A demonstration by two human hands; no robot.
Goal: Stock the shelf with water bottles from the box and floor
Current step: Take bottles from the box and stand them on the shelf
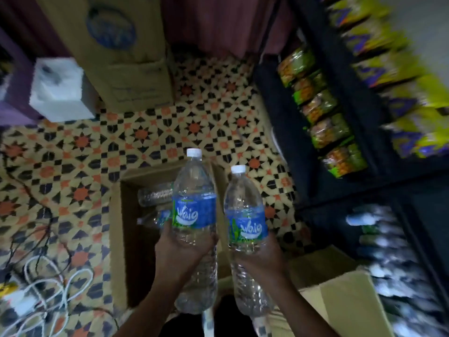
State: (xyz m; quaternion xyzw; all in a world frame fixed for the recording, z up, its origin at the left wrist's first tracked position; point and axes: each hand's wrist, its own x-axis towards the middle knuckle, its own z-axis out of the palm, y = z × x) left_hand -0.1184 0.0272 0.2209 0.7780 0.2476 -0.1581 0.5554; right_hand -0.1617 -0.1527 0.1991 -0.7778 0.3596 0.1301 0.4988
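L hand [181, 249] grips the L bottle [194, 210] round its body just below the blue label, fingers curled round it. Bottle is upright, white cap pointing away from the person. R hand [263, 257] holds the R bottle [245, 224] the same way, below the label, cap up, leaning slightly. The 2 bottles are side by side, near each other but apart, w/ the R one a bit lower in view.

Under & just beyond L hand is an open box [121, 239] on the floor. More bottles [155, 194] lie on their sides inside it, just past L hand's fingers. Right of R hand, on its near side, is part of a 2nd box [352, 302].

Further right of R hand is a dark shelf [349, 113]. Its lower level holds rows of shelved bottles [379, 242], badly blurred. Beyond & right of R hand, higher up, is a row of snack packets [325, 117], then yellow-purple packets [388, 69], also blurred.

Left of L hand, well apart, white cables [46, 285] lie on the patterned floor [170, 122]. Far beyond L hand are a tall carton [121, 57] & a white block [60, 91]; can't tell what the block is.
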